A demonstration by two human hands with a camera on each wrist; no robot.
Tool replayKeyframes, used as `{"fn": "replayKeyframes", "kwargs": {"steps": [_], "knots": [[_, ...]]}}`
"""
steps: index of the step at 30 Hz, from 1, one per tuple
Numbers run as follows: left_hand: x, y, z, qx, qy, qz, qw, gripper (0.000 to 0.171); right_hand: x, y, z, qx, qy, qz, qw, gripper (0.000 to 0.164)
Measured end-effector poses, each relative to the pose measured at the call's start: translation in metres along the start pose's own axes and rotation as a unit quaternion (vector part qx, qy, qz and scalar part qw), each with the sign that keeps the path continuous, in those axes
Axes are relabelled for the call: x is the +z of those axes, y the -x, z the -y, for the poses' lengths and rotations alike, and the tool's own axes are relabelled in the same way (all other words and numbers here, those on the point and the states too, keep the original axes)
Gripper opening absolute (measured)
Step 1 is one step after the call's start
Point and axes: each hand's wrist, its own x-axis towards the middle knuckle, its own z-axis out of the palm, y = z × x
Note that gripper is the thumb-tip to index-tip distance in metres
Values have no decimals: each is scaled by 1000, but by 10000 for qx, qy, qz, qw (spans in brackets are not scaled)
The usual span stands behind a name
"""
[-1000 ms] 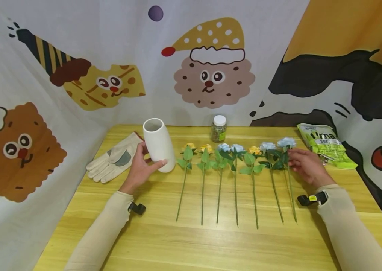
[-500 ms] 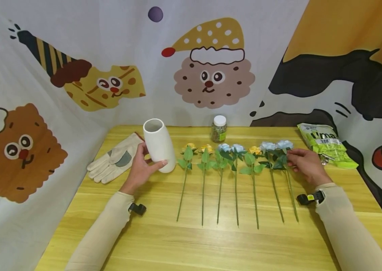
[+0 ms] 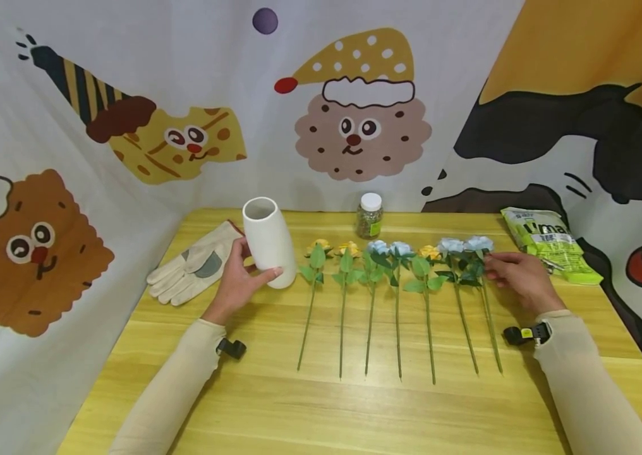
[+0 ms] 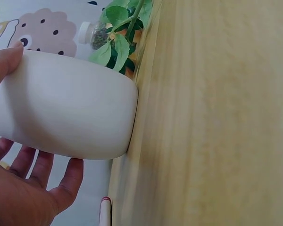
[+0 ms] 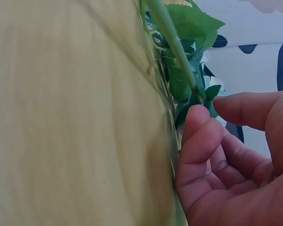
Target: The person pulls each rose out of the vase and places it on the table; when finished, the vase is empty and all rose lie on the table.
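Note:
In the head view, my left hand grips a white vase, thumb across the front and fingers round the far side. The vase's base meets the table in the left wrist view. Artificial roses lie side by side, stems toward me. At the row's right end is a blue rose; my right hand pinches it just below the bloom. Close up in the right wrist view, thumb and forefinger are at its green stem among the leaves. Left of it lie another blue rose and a yellow rose.
Behind the vase, a pair of work gloves lies at the left. A white-lidded jar stands at the back, and a green packet lies at the back right. Printed cloth hangs behind the wooden table.
The rightmost blue rose has come down slightly toward the table and its stem end has shifted a little right. My left hand keeps its hold on the vase.

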Motion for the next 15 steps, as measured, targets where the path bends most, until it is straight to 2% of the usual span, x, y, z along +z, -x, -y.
{"fn": "replayKeyframes", "kwargs": {"steps": [5,11,15], "knots": [[0,-2,-2,-9,-13,7,10000,86,-6,6,4,-62,35,-215,9997,58],[1,-4,-2,16,6,57,10000,85,-13,18,13,-251,270,-738,9966,50],[0,-2,-3,-63,-79,148,9998,86,-9,28,24,-519,707,-961,9915,51]]}}
